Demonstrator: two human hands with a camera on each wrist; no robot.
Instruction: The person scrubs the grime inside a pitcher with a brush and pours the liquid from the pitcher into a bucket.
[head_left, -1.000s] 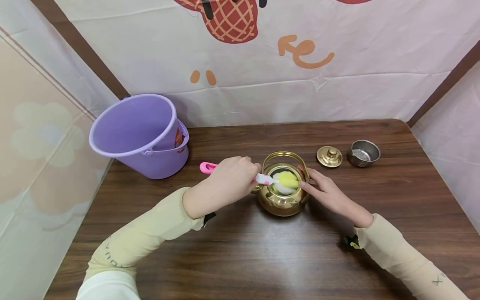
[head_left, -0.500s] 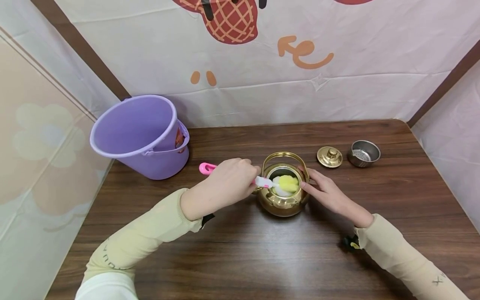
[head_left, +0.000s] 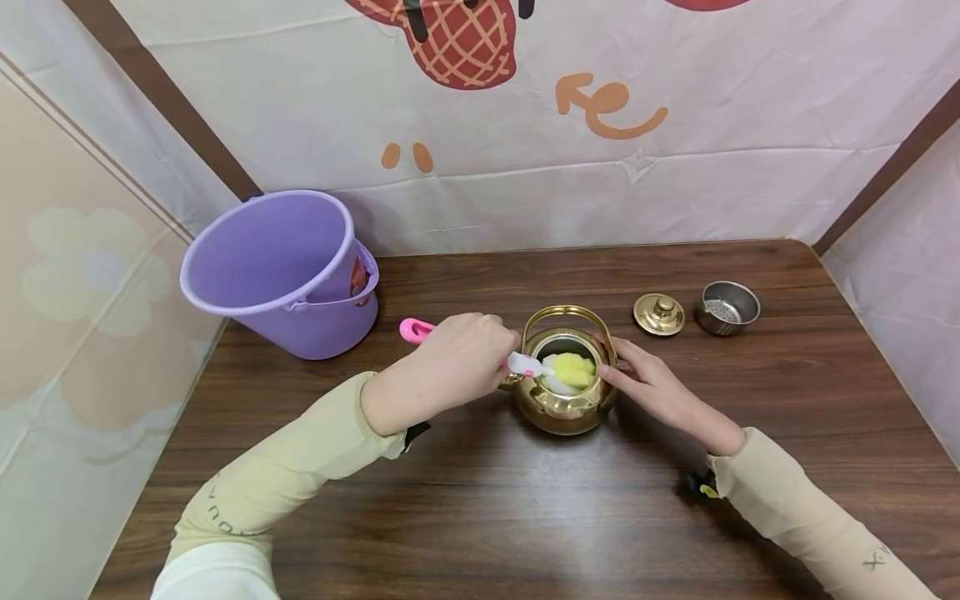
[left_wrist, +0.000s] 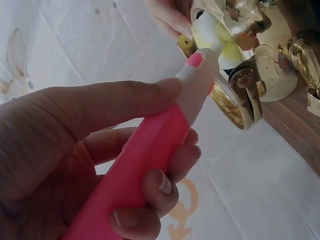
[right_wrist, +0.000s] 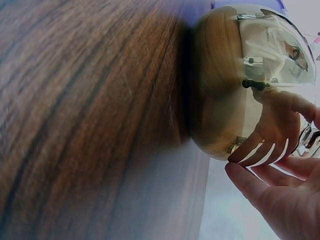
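A shiny gold teapot point(head_left: 564, 414) stands uncovered on the table, its arched handle raised. My left hand point(head_left: 453, 358) grips the pink-and-white handle of a bottle brush point(head_left: 522, 364). In the left wrist view, the thumb lies along the brush handle point(left_wrist: 150, 145) and the fingers curl beneath. The yellow-and-white brush head point(head_left: 572, 371) sits in the teapot's mouth. On the teapot's right side rests my right hand point(head_left: 656, 385), thumb near the rim. The right wrist view has its extended fingers point(right_wrist: 250, 182) touching the rounded wall. The brush's lower part is hidden inside.
A gold lid point(head_left: 659, 314) with a knob lies behind the teapot to the right. Beside it stands a metal strainer cup point(head_left: 727, 307) with a perforated bottom. At the back left is a purple bucket point(head_left: 318, 329). Printed cloth point(head_left: 517, 200) hangs behind the wooden table point(head_left: 540, 517).
The brush head has shifted slightly left and down within the teapot's mouth, with the left hand still gripping its handle. The right hand stays against the teapot's side.
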